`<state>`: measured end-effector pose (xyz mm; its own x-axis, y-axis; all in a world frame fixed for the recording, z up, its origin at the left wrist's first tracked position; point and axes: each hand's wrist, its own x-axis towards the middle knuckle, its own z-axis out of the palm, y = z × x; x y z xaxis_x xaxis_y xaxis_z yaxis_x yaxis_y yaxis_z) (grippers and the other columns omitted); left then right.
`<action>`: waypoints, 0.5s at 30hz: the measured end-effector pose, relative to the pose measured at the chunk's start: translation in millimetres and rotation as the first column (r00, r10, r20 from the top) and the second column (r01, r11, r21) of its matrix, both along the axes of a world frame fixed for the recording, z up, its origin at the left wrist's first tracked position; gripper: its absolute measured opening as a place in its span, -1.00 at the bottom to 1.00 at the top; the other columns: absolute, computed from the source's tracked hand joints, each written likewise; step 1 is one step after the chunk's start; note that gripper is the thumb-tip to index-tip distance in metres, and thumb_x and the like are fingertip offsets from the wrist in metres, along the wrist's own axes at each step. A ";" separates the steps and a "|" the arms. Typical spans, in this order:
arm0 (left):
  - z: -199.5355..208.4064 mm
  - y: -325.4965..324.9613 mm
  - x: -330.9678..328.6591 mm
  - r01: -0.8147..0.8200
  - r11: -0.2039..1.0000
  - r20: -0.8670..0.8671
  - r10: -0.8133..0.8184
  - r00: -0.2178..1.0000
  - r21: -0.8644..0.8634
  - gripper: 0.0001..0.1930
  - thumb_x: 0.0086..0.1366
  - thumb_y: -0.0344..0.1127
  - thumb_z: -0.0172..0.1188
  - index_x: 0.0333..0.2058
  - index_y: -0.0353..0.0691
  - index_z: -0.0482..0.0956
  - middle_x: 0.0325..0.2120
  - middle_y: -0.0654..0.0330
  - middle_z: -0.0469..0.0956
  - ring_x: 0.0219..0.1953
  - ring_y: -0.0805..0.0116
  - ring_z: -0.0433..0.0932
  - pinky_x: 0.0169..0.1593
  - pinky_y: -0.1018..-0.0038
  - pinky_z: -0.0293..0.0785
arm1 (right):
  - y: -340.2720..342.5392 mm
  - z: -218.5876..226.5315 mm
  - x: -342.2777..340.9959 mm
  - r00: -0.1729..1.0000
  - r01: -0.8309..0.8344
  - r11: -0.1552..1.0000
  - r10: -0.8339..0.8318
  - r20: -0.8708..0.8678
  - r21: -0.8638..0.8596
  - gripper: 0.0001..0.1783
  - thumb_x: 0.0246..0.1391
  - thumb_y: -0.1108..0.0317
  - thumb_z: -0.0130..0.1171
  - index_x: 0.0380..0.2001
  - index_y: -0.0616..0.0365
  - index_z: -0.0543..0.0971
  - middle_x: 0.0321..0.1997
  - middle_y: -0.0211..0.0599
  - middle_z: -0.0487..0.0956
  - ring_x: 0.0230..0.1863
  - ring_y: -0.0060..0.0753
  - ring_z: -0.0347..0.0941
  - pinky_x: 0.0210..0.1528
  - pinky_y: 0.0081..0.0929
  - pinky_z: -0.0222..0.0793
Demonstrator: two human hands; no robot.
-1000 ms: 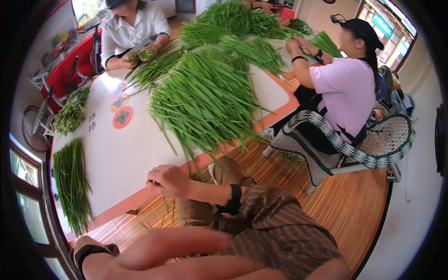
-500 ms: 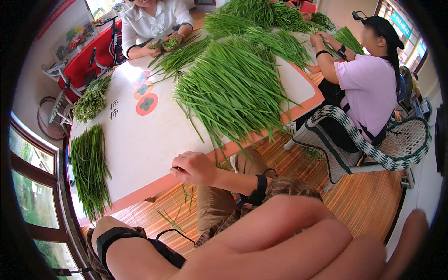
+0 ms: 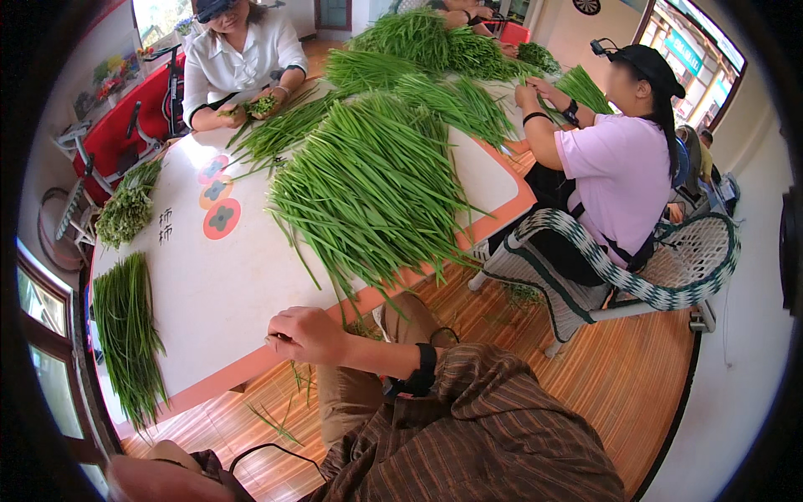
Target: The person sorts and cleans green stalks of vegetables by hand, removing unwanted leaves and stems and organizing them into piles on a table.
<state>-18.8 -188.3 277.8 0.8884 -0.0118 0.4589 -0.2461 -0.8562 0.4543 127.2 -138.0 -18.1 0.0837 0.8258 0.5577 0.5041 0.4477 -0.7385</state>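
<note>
My right hand (image 3: pixel 308 336) is curled closed by the table's front edge, left of the large heap of long green chives (image 3: pixel 368 184). A small dark spot shows between its fingers; what it holds, if anything, is hidden. Low at the left, close to the camera, is part of my left hand (image 3: pixel 167 481), its fingers cut off or hidden. Nearest to it on the table lies a bundle of chives (image 3: pixel 130 335). Beyond that bundle sits a paler bunch with whitish ends (image 3: pixel 127 205). The white table (image 3: pixel 217 309) has an orange rim.
Across the table, a person in a white shirt (image 3: pixel 242 63) handles a small green bunch. At the right, a person in a pink shirt (image 3: pixel 615 159) holds stalks beside a woven chair (image 3: pixel 619 268). More chives (image 3: pixel 401 42) are piled at the back. Scraps lie on the wooden floor (image 3: pixel 259 452).
My left hand, stretched large across the bottom, has drawn back to the lower left corner, uncovering my striped brown clothing. My right hand stays curled by the table edge. The view has shifted slightly.
</note>
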 end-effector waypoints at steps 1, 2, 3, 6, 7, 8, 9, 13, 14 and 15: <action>5.2 14.1 0.6 0.153 0.988 -0.456 -0.152 0.877 -0.035 -0.68 0.14 0.01 0.02 -0.44 -0.16 0.38 -0.60 0.29 0.48 -0.54 0.42 0.44 -0.16 0.30 0.30 | -3.4 -0.4 5.8 1.000 0.023 1.000 -0.023 0.014 0.000 -0.89 -0.14 0.37 0.08 -0.59 0.18 0.43 -0.59 -0.20 0.45 -0.48 -0.12 0.40 -0.42 -0.27 0.29; 19.2 23.4 1.2 0.237 0.970 -0.820 -0.173 0.545 -0.048 -0.63 0.14 0.06 0.01 -0.41 -0.17 0.39 -0.60 0.28 0.48 -0.53 0.43 0.44 -0.12 0.34 0.27 | 1.1 4.2 -3.9 1.000 0.006 1.000 -0.006 0.012 0.023 -0.88 -0.13 0.36 0.07 -0.58 0.18 0.43 -0.58 -0.20 0.46 -0.47 -0.12 0.41 -0.41 -0.27 0.29; -7.1 16.7 1.8 -0.041 0.999 -0.492 0.046 0.870 0.020 -0.69 -0.04 -0.13 0.09 -0.43 -0.28 0.44 -0.63 0.18 0.49 -0.55 0.34 0.48 -0.27 0.40 0.34 | 1.9 7.5 -0.9 1.000 -0.012 0.999 0.014 0.022 -0.051 -0.85 -0.09 0.32 0.05 -0.55 0.19 0.45 -0.55 -0.17 0.46 -0.45 -0.11 0.41 -0.39 -0.28 0.30; -88.2 41.3 3.5 -0.261 0.852 -0.207 0.184 0.961 -0.453 -0.73 0.01 -0.44 0.20 -0.25 -0.34 0.51 -0.54 0.19 0.54 -0.48 0.38 0.51 -0.33 0.51 0.41 | -4.6 12.2 23.7 1.000 -0.021 0.987 0.017 -0.022 -0.161 -0.80 -0.05 0.28 0.05 -0.49 0.21 0.48 -0.51 -0.15 0.48 -0.43 -0.15 0.43 -0.38 -0.35 0.31; -108.9 44.6 2.0 -0.341 0.743 -0.284 0.209 0.936 -0.576 -0.75 0.05 -0.46 0.16 -0.24 -0.36 0.50 -0.54 0.17 0.54 -0.45 0.44 0.51 -0.31 0.55 0.40 | -10.7 23.6 29.2 1.000 -0.009 0.977 0.005 -0.016 -0.212 -0.79 -0.05 0.26 0.06 -0.45 0.21 0.50 -0.49 -0.17 0.49 -0.42 -0.19 0.43 -0.36 -0.40 0.32; -128.1 50.1 3.1 -0.432 0.628 -0.355 0.253 0.900 -0.648 -0.76 0.10 -0.46 0.13 -0.23 -0.39 0.49 -0.52 0.19 0.53 -0.42 0.50 0.49 -0.29 0.57 0.39 | -15.9 36.6 37.0 1.000 0.013 0.975 -0.015 -0.004 -0.220 -0.79 -0.04 0.27 0.07 -0.45 0.21 0.51 -0.50 -0.17 0.50 -0.43 -0.21 0.44 -0.37 -0.41 0.32; -155.3 58.9 2.3 -0.442 0.438 -0.355 0.270 0.895 -0.783 -0.78 0.14 -0.43 0.11 -0.23 -0.41 0.49 -0.51 0.21 0.52 -0.41 0.50 0.48 -0.28 0.58 0.39 | -20.4 52.0 47.3 0.999 0.038 0.974 -0.037 0.011 -0.224 -0.79 -0.04 0.27 0.07 -0.44 0.21 0.51 -0.50 -0.17 0.50 -0.45 -0.23 0.44 -0.38 -0.42 0.32; -229.5 88.1 -3.0 -0.316 0.104 -0.233 0.469 0.852 -0.943 -0.79 0.19 -0.41 0.04 -0.23 -0.40 0.48 -0.55 0.20 0.49 -0.47 0.48 0.45 -0.31 0.56 0.40 | -3.2 87.3 86.2 0.948 0.259 0.960 -0.230 0.221 -0.111 -0.79 -0.07 0.28 0.12 -0.43 0.22 0.53 -0.51 -0.22 0.50 -0.45 -0.22 0.41 -0.37 -0.40 0.31; -240.2 92.2 3.9 -0.298 0.052 -0.235 0.492 0.838 -0.953 -0.79 0.18 -0.42 0.02 -0.23 -0.40 0.48 -0.56 0.19 0.48 -0.49 0.46 0.45 -0.34 0.55 0.41 | 5.0 90.6 97.6 0.905 0.334 0.938 -0.294 0.308 -0.087 -0.80 -0.09 0.28 0.11 -0.47 0.20 0.53 -0.50 -0.20 0.50 -0.40 -0.17 0.39 -0.33 -0.34 0.31; -248.0 95.8 9.4 -0.276 0.001 -0.236 0.515 0.824 -0.961 -0.79 0.17 -0.43 0.01 -0.24 -0.41 0.48 -0.58 0.17 0.47 -0.51 0.43 0.45 -0.37 0.53 0.42 | 15.4 92.2 104.9 0.850 0.406 0.912 -0.355 0.389 -0.054 -0.81 -0.10 0.27 0.10 -0.51 0.18 0.53 -0.48 -0.18 0.49 -0.34 -0.12 0.38 -0.29 -0.28 0.31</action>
<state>-9.4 -92.5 29.8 0.5080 0.8511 -0.1326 -0.1912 0.2615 0.9461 232.2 -122.6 74.1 0.2187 0.8373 0.5012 0.8583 0.0794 -0.5070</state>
